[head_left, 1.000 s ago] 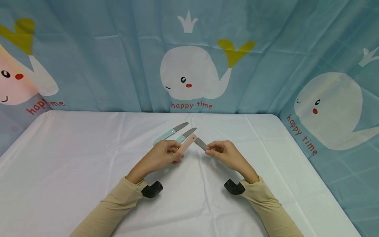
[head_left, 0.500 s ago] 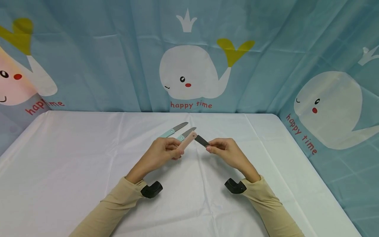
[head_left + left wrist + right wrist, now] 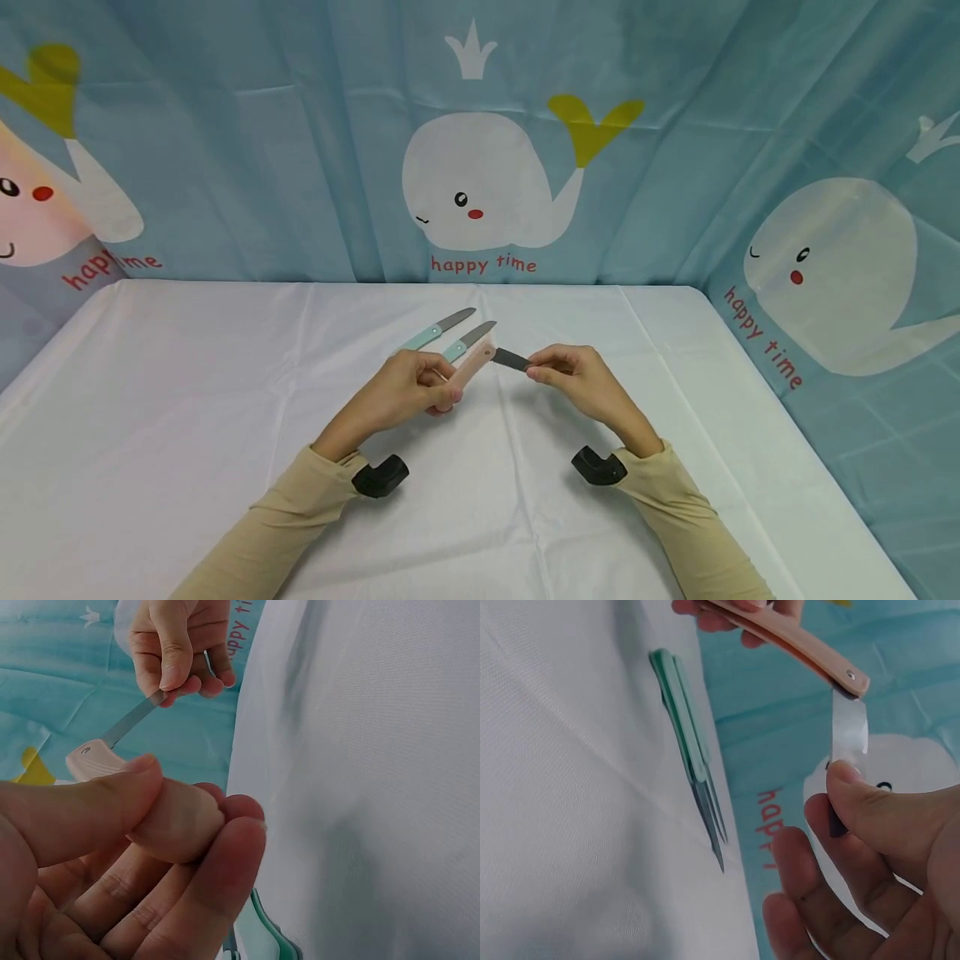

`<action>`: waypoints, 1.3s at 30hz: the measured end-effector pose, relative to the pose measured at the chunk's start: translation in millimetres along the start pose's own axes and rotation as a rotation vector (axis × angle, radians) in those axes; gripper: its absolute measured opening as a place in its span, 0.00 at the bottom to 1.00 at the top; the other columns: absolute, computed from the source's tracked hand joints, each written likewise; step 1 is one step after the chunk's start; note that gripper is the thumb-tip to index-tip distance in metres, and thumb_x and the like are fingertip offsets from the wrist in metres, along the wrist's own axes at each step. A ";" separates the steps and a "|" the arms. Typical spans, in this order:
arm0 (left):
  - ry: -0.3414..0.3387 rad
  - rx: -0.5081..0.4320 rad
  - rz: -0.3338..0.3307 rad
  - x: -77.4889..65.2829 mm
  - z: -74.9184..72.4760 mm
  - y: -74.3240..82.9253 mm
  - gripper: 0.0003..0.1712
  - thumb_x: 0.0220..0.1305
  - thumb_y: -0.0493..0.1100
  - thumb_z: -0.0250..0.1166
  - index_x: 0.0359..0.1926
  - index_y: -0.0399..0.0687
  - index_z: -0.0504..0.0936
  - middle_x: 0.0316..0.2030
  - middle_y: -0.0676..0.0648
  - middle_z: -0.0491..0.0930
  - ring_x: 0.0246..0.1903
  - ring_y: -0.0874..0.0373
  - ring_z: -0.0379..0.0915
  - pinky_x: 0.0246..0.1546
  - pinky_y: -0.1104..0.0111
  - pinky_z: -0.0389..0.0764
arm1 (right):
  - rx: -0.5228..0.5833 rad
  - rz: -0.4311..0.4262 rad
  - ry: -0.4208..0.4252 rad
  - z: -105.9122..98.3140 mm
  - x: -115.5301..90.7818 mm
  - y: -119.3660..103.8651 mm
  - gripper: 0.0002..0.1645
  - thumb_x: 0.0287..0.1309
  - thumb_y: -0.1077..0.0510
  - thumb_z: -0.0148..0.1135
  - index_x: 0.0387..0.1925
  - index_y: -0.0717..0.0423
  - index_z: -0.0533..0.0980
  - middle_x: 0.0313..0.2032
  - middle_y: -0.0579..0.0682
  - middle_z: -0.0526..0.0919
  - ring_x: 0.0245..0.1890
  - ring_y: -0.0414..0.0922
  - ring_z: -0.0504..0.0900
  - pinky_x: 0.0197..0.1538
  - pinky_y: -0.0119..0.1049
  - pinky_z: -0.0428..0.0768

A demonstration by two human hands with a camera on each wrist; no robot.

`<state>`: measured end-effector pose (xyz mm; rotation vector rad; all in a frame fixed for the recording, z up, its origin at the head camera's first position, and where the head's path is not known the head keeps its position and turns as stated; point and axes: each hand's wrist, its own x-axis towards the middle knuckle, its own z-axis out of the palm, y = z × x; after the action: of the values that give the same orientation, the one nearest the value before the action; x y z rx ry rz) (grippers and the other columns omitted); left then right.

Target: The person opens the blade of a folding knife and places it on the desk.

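Observation:
A folding knife with a pale pink handle [image 3: 474, 364] is held above the table between both hands. My left hand [image 3: 397, 390] grips the handle, thumb on one side and fingers curled under it in the left wrist view. Between thumb and index finger, my right hand [image 3: 583, 382] pinches the blade [image 3: 512, 360] near its tip. The blade stands part-way out, at an angle to the handle. Its other fingers [image 3: 799, 862] are loosely bent. The fingers hide part of the handle and the blade's tip.
Two mint-green folding knives, a farther one [image 3: 426, 336] and a nearer one [image 3: 454, 351], lie side by side with blades out on the white-covered table [image 3: 187, 400]. My left hand partly covers their handles. A blue whale-print curtain [image 3: 300, 167] hangs along the table's far edge.
The pink knife's blade has swung outward, away from the handle, so the angle between them is wider. My right hand has moved slightly up and right with it. Both grips stay the same.

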<state>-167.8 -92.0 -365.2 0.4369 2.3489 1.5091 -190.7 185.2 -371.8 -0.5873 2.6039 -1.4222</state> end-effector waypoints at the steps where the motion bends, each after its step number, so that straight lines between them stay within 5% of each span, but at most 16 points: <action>1: -0.008 0.000 0.002 0.0 -0.5 -0.7 0.07 0.63 0.35 0.67 0.41 0.35 0.83 0.33 0.36 0.87 0.28 0.57 0.82 0.33 0.66 0.85 | 0.004 -0.002 -0.003 -0.2 0.2 0.6 0.12 0.63 0.58 0.66 0.44 0.62 0.84 0.38 0.63 0.87 0.37 0.53 0.85 0.40 0.29 0.79; 10: -0.069 -0.016 -0.005 -0.5 -3.5 -2.7 0.10 0.63 0.35 0.68 0.42 0.32 0.82 0.32 0.35 0.87 0.27 0.59 0.80 0.32 0.66 0.84 | 0.032 -0.017 -0.008 -3.1 0.3 1.0 0.12 0.65 0.58 0.63 0.45 0.61 0.83 0.39 0.61 0.87 0.41 0.58 0.85 0.44 0.32 0.80; 17: -0.107 -0.010 -0.029 -1.5 -1.4 -3.6 0.06 0.60 0.34 0.67 0.38 0.35 0.83 0.22 0.44 0.83 0.22 0.59 0.77 0.28 0.68 0.81 | 0.015 0.010 0.008 -6.9 0.2 1.8 0.12 0.66 0.56 0.63 0.45 0.58 0.84 0.42 0.56 0.87 0.43 0.55 0.84 0.45 0.34 0.79; 25: -0.129 0.017 -0.061 -4.9 2.2 -4.1 0.08 0.55 0.31 0.66 0.38 0.34 0.85 0.21 0.44 0.83 0.19 0.59 0.76 0.24 0.67 0.79 | 0.004 0.004 0.005 -6.9 0.1 2.7 0.12 0.66 0.57 0.62 0.46 0.59 0.83 0.44 0.55 0.87 0.43 0.42 0.84 0.47 0.31 0.80; 33: -0.138 0.087 -0.108 -5.3 5.0 -4.3 0.10 0.57 0.32 0.68 0.42 0.38 0.86 0.21 0.45 0.83 0.18 0.60 0.78 0.22 0.71 0.75 | 0.023 -0.013 0.017 -3.8 0.2 2.0 0.14 0.66 0.59 0.63 0.47 0.65 0.83 0.46 0.57 0.87 0.44 0.39 0.85 0.49 0.26 0.80; 39: -0.190 0.075 -0.119 -5.6 5.3 -4.1 0.09 0.58 0.32 0.68 0.42 0.37 0.85 0.23 0.43 0.84 0.18 0.59 0.78 0.24 0.67 0.82 | 0.020 -0.032 0.023 -1.4 0.2 4.4 0.14 0.66 0.59 0.62 0.47 0.66 0.82 0.46 0.60 0.87 0.43 0.37 0.85 0.48 0.26 0.80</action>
<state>-160.9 -91.6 -370.5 0.4303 2.2456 1.2713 -192.5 188.3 -374.7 -0.6155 2.6060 -1.4720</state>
